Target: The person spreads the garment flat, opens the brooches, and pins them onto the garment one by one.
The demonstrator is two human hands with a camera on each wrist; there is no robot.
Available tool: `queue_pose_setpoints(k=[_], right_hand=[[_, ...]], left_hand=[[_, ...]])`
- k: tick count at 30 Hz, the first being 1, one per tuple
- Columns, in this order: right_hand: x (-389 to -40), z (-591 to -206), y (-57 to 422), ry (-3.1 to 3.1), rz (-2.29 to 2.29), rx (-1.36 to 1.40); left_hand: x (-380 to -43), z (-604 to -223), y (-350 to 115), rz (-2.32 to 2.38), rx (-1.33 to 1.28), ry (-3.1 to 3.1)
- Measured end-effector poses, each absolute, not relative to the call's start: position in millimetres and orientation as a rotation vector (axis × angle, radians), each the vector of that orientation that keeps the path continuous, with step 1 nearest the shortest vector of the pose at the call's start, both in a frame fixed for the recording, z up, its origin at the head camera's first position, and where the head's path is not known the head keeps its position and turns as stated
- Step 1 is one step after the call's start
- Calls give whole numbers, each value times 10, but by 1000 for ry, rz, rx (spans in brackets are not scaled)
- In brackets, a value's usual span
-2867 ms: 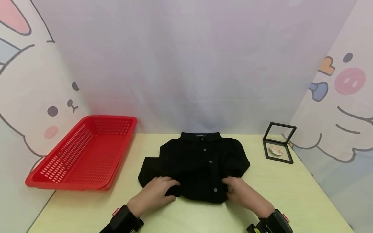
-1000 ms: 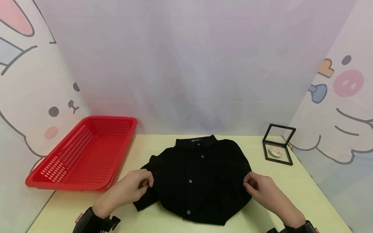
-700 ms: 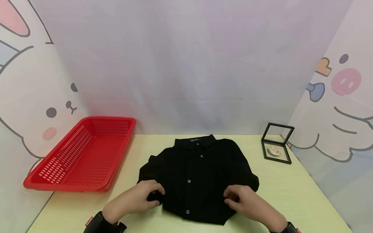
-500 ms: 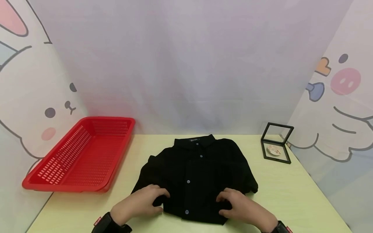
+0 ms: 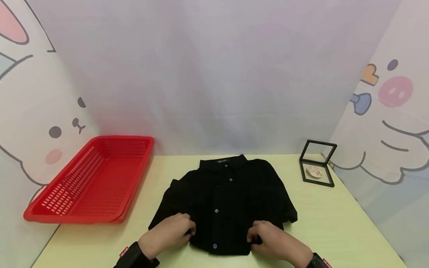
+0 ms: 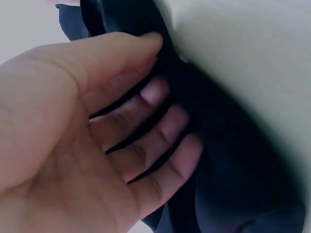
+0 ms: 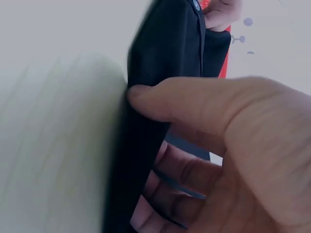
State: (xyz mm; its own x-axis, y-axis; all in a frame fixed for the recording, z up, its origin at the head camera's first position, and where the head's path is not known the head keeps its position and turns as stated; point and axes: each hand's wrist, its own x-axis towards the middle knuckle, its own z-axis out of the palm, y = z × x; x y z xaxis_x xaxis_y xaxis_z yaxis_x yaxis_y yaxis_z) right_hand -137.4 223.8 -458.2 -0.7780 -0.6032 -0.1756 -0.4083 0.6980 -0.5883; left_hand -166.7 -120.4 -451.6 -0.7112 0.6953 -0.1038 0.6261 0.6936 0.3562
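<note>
We saw the black shirt [image 5: 231, 203] lying front up on the pale table [image 5: 331, 227], collar toward the curtain [image 5: 214, 85]. The right hand [image 5: 269, 238] pinched its lower edge between thumb and fingers. The left hand [image 5: 171, 230] had its fingers curled into the cloth by the hem, though we could not judge how firmly in the blurred wrist view. Left of the shirt, we noted a red basket [image 5: 77, 217]; right, a black frame [image 5: 313, 162].

Pale lilac backdrop [image 5: 214, 82], white cartoon-printed left panel [image 5: 30, 104], white pig-printed right panel [image 5: 392, 126], light yellow tabletop [image 5: 335, 219]
</note>
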Motion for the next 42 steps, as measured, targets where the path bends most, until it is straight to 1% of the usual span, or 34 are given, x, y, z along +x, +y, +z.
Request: queue_pose_setpoints(k=[6,11,14,18,25,32,34,38,42], right_hand=[[-1378,-4489,2285,2530,-834,-828],[-1396,-4425,2302,2502,-883,-810],[-1403,-4415,2309,2506,-893,-830],[-1398,-4385,2325,2558,-902,-877],[-1385,-4200,2381,2707,-883,-980],[-1394,-3916,2426,2811,-871,-1014],[-1396,-3845,2436,2823,-892,-1029],[-1450,-3778,2437,2877,-907,-1043],[-1593,-3874,2419,2942,-883,-992]], left_hand=[[-1681,-4415,-1242,548,1065,2536],[-1645,-4454,-1194,431,1002,2541],[-1621,-4490,-1165,387,1021,2569],[-1614,-4459,-1174,485,1058,2569],[-1658,-4177,-1259,685,1126,2490],[-1675,-3880,-1323,1009,1338,2303],[-1679,-3811,-1337,1070,1354,2269],[-1728,-3740,-1330,1110,1291,2325],[-1818,-3838,-1271,1086,1126,2523]])
